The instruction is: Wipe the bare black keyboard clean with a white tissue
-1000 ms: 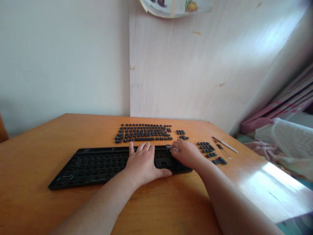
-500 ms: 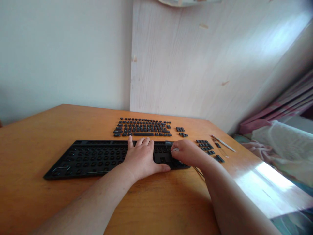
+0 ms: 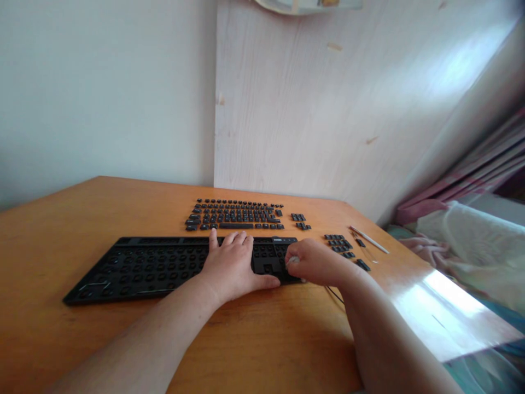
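Observation:
A black keyboard (image 3: 158, 268) with its keycaps off lies on the wooden table, its bare key sockets showing. My left hand (image 3: 232, 265) rests spread across it right of the middle, fingers on the back edge and thumb toward the front. Over the number-pad end, my right hand (image 3: 314, 262) is closed, with a small white thing (image 3: 292, 260) showing at its fingers. Its kind is too hidden to tell. Behind the keyboard the loose keycaps (image 3: 235, 218) lie in keyboard order. More keycaps (image 3: 339, 242) are grouped to the right of my right hand.
A white pen-like stick (image 3: 369, 239) lies at the table's right, beside a thin wire tool (image 3: 369, 253). A cable (image 3: 334, 294) runs out under my right forearm. The wall (image 3: 287, 109) stands behind the table (image 3: 262, 339); bedding (image 3: 467, 235) is at the right.
The view has shifted slightly, so most things appear a little further left. My right hand has moved slightly toward the front over the number-pad end; my left hand stays on the keyboard.

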The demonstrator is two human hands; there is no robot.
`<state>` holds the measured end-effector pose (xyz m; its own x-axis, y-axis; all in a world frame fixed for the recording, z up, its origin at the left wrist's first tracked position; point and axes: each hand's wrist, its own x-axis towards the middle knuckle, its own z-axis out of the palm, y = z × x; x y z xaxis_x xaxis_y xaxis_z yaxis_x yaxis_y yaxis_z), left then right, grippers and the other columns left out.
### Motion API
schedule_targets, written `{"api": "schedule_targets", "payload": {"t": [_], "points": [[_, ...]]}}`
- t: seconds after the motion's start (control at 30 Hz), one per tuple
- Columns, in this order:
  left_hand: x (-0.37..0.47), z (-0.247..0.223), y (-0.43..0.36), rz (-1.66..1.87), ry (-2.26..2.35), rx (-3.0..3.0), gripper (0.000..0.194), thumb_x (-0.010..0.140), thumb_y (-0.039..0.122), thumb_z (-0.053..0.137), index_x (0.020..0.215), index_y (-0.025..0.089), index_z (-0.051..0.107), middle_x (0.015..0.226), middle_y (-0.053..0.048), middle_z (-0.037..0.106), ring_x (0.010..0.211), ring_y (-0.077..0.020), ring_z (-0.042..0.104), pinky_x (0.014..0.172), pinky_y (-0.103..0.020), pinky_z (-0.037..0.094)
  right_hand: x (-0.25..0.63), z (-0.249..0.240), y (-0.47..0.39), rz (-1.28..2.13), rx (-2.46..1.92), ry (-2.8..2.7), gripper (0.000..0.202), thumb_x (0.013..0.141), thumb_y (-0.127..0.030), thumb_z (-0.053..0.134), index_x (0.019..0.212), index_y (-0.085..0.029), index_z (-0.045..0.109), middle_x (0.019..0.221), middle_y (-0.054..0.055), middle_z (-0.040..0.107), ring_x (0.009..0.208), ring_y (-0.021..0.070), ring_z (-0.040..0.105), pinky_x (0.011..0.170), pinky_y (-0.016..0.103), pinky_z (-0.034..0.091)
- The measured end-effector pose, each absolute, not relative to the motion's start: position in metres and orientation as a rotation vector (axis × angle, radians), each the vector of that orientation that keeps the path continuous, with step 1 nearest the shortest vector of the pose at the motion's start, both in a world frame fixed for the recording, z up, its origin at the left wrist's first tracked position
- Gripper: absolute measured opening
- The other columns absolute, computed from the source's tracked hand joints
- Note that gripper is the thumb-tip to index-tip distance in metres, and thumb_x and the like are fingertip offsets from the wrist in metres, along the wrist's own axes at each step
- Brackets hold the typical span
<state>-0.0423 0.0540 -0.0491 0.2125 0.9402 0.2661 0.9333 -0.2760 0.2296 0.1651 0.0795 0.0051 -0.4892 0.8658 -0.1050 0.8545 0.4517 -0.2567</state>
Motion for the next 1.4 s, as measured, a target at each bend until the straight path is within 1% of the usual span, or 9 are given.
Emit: {"api": "schedule_targets", "payload": {"t": [0.23, 0.43, 0.6, 0.7, 0.83, 1.03, 1.13, 1.27, 1.4], "points": [[-0.042, -0.044, 0.052, 0.499, 1.886, 2.416, 0.116, 0.054, 0.096, 0.039, 0.136, 0.015, 0.051, 0.147, -0.021, 0.044, 0.136, -0.0418, 0.034, 0.11, -0.069, -0.008, 0.169, 0.008, 0.076, 0.542, -1.553, -2.642, 0.017, 0.07, -0.015, 0.054, 0.072, -0.016, 0.071, 0.057, 0.001, 0.064, 0.048, 0.011, 0.051, 0.045, 0.022, 0.03], [-0.042, -0.045, 0.052, 0.51, 1.877, 2.417, 0.115, 0.055, 0.095, 0.04, 0.138, 0.015, 0.05, 0.148, -0.021, 0.043, 0.137, -0.042, 0.033, 0.109, -0.07, -0.01, 0.175, 0.008, 0.082, 0.936, -1.488, -2.319, 0.01, 0.074, -0.023, 0.059, 0.076, -0.017, 0.067, 0.056, -0.001, 0.058, 0.05, 0.0104, 0.051, 0.047, 0.02, 0.035], [-0.043, -0.046, 0.052, 0.556, 1.85, 2.43, 0.112, 0.057, 0.094, 0.042, 0.138, 0.017, 0.05, 0.148, -0.022, 0.042, 0.137, -0.0431, 0.033, 0.108, -0.072, -0.006, 0.17, 0.002, 0.086, 1.268, -1.344, -1.888, 0.014, 0.075, -0.031, 0.063, 0.077, -0.017, 0.063, 0.053, -0.005, 0.051, 0.045, 0.0069, 0.041, 0.043, 0.019, 0.028], [-0.041, -0.041, 0.049, 0.651, 1.796, 2.474, 0.098, 0.065, 0.089, 0.043, 0.135, 0.021, 0.051, 0.145, -0.018, 0.048, 0.135, -0.0414, 0.037, 0.109, -0.072, -0.003, 0.168, -0.001, 0.086, 1.457, -1.238, -1.689, 0.019, 0.071, -0.034, 0.067, 0.076, -0.016, 0.061, 0.057, -0.003, 0.057, 0.045, 0.0064, 0.043, 0.044, 0.019, 0.031], [-0.035, -0.03, 0.043, 0.826, 1.67, 2.562, 0.061, 0.081, 0.069, 0.051, 0.123, 0.025, 0.058, 0.125, -0.01, 0.064, 0.121, -0.0325, 0.051, 0.113, -0.064, 0.008, 0.166, -0.003, 0.086, 1.611, -1.114, -1.579, 0.024, 0.069, -0.036, 0.071, 0.079, -0.016, 0.061, 0.059, -0.001, 0.062, 0.045, 0.0069, 0.047, 0.045, 0.02, 0.034], [-0.03, -0.024, 0.039, 0.964, 1.535, 2.587, 0.026, 0.09, 0.042, 0.056, 0.109, 0.025, 0.06, 0.108, -0.004, 0.068, 0.108, -0.0244, 0.058, 0.115, -0.055, 0.018, 0.161, -0.005, 0.085, 1.659, -1.066, -1.559, 0.027, 0.07, -0.038, 0.071, 0.08, -0.015, 0.061, 0.059, -0.002, 0.063, 0.043, 0.0068, 0.048, 0.044, 0.019, 0.035], [-0.03, -0.022, 0.039, 0.982, 1.501, 2.581, 0.017, 0.093, 0.035, 0.051, 0.102, 0.024, 0.062, 0.1, -0.003, 0.069, 0.101, -0.0216, 0.06, 0.115, -0.054, 0.017, 0.159, -0.006, 0.084, 1.672, -1.059, -1.572, 0.026, 0.072, -0.038, 0.07, 0.081, -0.016, 0.061, 0.059, -0.001, 0.063, 0.044, 0.0075, 0.049, 0.043, 0.019, 0.034], [-0.031, -0.02, 0.039, 0.978, 1.476, 2.525, 0.025, 0.097, 0.032, 0.039, 0.091, 0.023, 0.062, 0.087, -0.001, 0.068, 0.089, -0.0191, 0.061, 0.113, -0.055, 0.018, 0.157, -0.008, 0.084, 1.679, -1.008, -1.554, 0.026, 0.072, -0.036, 0.071, 0.087, -0.017, 0.061, 0.063, -0.002, 0.064, 0.048, 0.008, 0.051, 0.045, 0.018, 0.036], [-0.032, -0.02, 0.043, 1.033, 1.415, 2.311, 0.027, 0.096, 0.034, 0.04, 0.081, 0.021, 0.06, 0.08, -0.001, 0.066, 0.081, -0.0187, 0.059, 0.098, -0.045, 0.038, 0.157, -0.009, 0.084, 1.59, -0.943, -1.582, 0.03, 0.073, -0.039, 0.073, 0.092, -0.018, 0.062, 0.069, -0.003, 0.062, 0.052, 0.0067, 0.05, 0.049, 0.018, 0.037]]}}
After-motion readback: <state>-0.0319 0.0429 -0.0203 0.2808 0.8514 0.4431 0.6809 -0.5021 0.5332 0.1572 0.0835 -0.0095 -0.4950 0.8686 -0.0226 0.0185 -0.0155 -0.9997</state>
